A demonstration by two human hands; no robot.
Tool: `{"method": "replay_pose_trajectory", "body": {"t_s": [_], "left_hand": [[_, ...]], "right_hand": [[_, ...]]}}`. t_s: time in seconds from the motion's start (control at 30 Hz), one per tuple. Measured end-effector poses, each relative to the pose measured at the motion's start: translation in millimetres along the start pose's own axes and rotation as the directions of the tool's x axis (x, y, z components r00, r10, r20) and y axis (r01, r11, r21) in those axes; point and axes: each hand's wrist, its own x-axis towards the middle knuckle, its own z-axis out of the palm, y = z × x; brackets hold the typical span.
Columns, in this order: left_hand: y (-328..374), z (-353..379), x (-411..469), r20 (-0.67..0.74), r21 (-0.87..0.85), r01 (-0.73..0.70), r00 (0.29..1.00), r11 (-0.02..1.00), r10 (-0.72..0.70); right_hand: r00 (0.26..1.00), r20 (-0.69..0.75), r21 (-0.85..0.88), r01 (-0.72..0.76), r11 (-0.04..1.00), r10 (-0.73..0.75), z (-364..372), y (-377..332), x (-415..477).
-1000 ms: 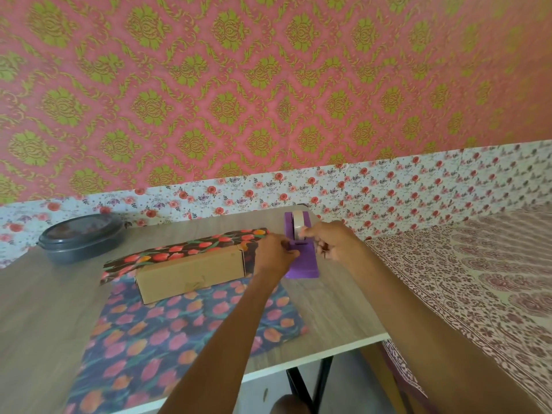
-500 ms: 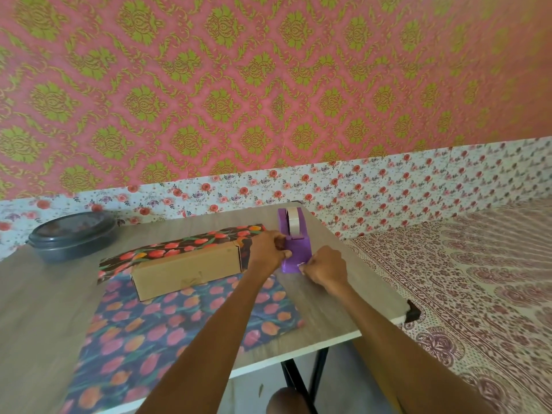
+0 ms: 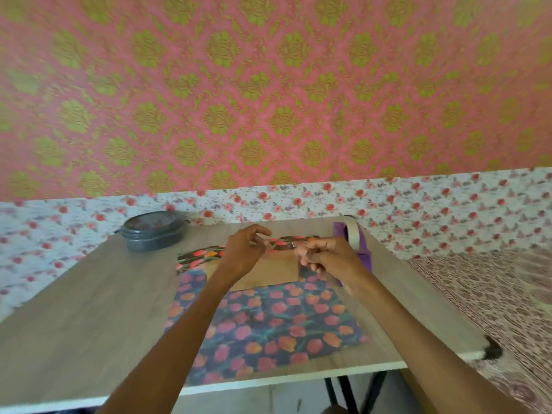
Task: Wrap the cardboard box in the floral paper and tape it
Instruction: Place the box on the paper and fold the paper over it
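Taping is in hand: above the plain brown cardboard box (image 3: 268, 271), mid-frame on the dark tulip-printed floral paper (image 3: 268, 327), the right hand (image 3: 331, 258) pinches what seems a clear tape strip (image 3: 293, 244) (blurred); the left hand (image 3: 243, 252) curls beside it, grasp unclear; next, I judge, fold the paper over and press tape across the seam.

No text legible anywhere; no labels, brands, numbers, signs

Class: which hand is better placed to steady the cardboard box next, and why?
Probably the left hand: it hovers directly over the cardboard box, while the right hand is at the box's right end, beside the purple tape dispenser.
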Motion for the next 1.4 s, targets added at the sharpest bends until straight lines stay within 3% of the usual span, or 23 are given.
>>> {"method": "replay_pose_trajectory", "body": {"t_s": [0.1,0.2,0.27,0.43,0.53,0.73,0.93,1.2,1.4], "left_hand": [[-25.6,-34.9,-7.2,-0.103,0.056,0.02,0.995,0.998,-0.015],[-49.3,-64.4,-15.1,-0.195,0.15,0.081,0.979,0.985,-0.051],[-65.0,-75.6,-20.8,-0.181,0.271,0.081,0.983,0.959,-0.032],[-92.5,-73.8,-40.3,-0.067,0.613,-0.105,0.98,0.783,0.185],[-98.5,-72.1,-44.3,-0.095,0.711,-0.086,0.972,0.698,0.216],[-100.6,-76.0,-45.7,-0.114,0.753,-0.077,0.963,0.653,0.244],[-100.8,-81.3,-40.1,-0.1,0.746,-0.1,0.961,0.658,0.259],[-97.2,-82.5,-39.1,-0.076,0.765,-0.091,0.97,0.637,0.23],[-94.6,-84.3,-38.5,-0.058,0.785,-0.08,0.978,0.614,0.201]], "right_hand": [[0.998,0.027,0.013,0.061,0.998,-0.061,31.7,-4.4,12.6],[0.995,-0.037,0.038,0.089,0.995,-0.088,68.7,-10.0,28.5],[0.998,-0.06,0.059,0.035,0.998,-0.031,88.1,-13.1,39.9],[0.977,-0.151,0.028,-0.149,0.989,0.151,130.5,-16.7,61.9],[0.957,-0.174,0.033,-0.231,0.972,0.233,152.4,-13.0,70.1],[0.949,-0.194,0.004,-0.252,0.968,0.248,178.7,-9.6,77.0],[0.91,-0.294,-0.142,-0.344,0.928,0.292,182.5,-4.6,86.3],[0.883,-0.152,-0.279,-0.469,0.838,0.443,175.3,-13.2,103.0],[0.895,-0.152,-0.504,-0.435,0.747,0.418,174.4,-16.9,110.3]]}}
